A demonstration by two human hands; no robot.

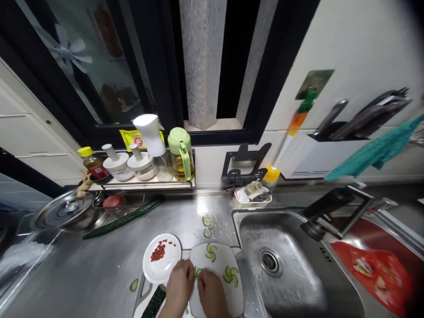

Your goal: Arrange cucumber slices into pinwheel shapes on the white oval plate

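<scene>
My left hand and my right hand meet over the left side of a white square plate. The fingers of both are closed at thin cucumber slices, which they partly hide. Other slices lie as pinwheels at the plate's top and right. Left of the square plate, a round white plate bears small red pieces that look like goji berries. A cut length of cucumber rests on a cutting board beside my left wrist.
Loose cucumber slices lie on the wet steel counter behind the plate, another slice to the left. A whole cucumber lies before the condiment rack. The sink with its black faucet is at right.
</scene>
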